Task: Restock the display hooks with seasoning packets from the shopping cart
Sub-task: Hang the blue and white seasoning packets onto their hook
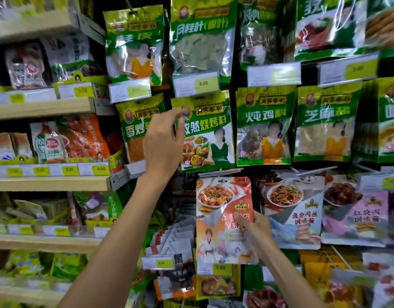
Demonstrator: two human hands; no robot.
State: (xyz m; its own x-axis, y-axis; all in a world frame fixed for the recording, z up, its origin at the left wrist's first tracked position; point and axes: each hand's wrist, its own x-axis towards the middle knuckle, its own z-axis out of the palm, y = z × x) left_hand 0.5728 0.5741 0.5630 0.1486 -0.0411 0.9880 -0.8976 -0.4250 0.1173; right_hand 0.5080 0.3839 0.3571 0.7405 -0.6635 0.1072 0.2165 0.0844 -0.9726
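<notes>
left hand: raised point(164, 143) on a bare arm, at the middle row of the hook wall. Thumb and index finger sit narrow, close together at the top left corner of the green barbecue packet point(206, 132). Cannot tell whether they pinch it or only touch it. Other fingers loosely curled.
right hand: lower point(257, 235), gripping the orange packet point(222, 210) at its right edge, thumb on the front, fingers behind.
orange packet: upright, front to the camera, a dish of food printed at the top and a figure at the bottom. Held against the lower row of the hook wall, top edge just under a grey bar point(220, 173). Cannot tell whether it hangs on a hook. Bottom edge touches the 3.00 price tag point(220, 269).
green barbecue packet: hangs in the middle row between the red-filled green packet point(136, 134), partly hidden by the left hand, and the chicken packet point(263, 127).
upper row: more green packets, among them the bay leaf packet point(200, 41) with the 6.00 price tag point(202, 83) below it.
lower row: just right of the orange packet hangs the noodle-dish packet point(296, 214), then the pink packet point(358, 216).
below: more packets under the 3.00 price tag, details blurred.
left side: wooden shelves point(47, 183) with bags and yellow price labels, 5.00 and 4.00 readable.
picture edges: blurred, print there unreadable.
</notes>
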